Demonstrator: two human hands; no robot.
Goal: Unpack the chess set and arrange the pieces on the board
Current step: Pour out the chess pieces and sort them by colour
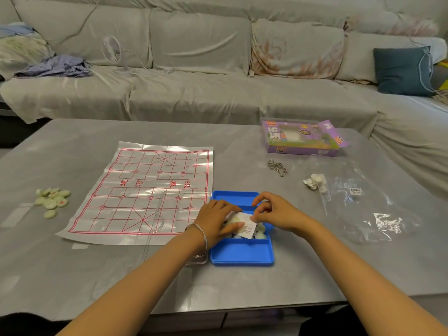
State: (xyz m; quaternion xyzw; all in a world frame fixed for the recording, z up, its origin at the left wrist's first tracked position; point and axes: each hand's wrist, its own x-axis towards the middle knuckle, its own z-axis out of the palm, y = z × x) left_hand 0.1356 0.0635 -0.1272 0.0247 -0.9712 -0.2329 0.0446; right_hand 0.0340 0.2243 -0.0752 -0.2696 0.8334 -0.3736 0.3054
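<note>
A glossy sheet board point(145, 190) with a red grid lies flat left of centre on the grey table. A blue plastic tray point(242, 253) sits at its right edge, with pale round pieces point(260, 232) in its middle compartment. Over that compartment my left hand point(215, 221) and my right hand point(274, 212) both pinch a small white packet point(244, 226), the left at its near edge and the right at its far right corner. A pile of several pale pieces with red marks point(52, 201) lies on the table left of the board.
A clear lid point(155, 229) rests partly on the board beside the tray. The purple chess box point(303, 138) stands at the back right, with metal ring puzzles point(277, 167), a crumpled white tissue point(315, 181) and a clear plastic bag point(363, 202) nearer. A covered sofa runs behind the table.
</note>
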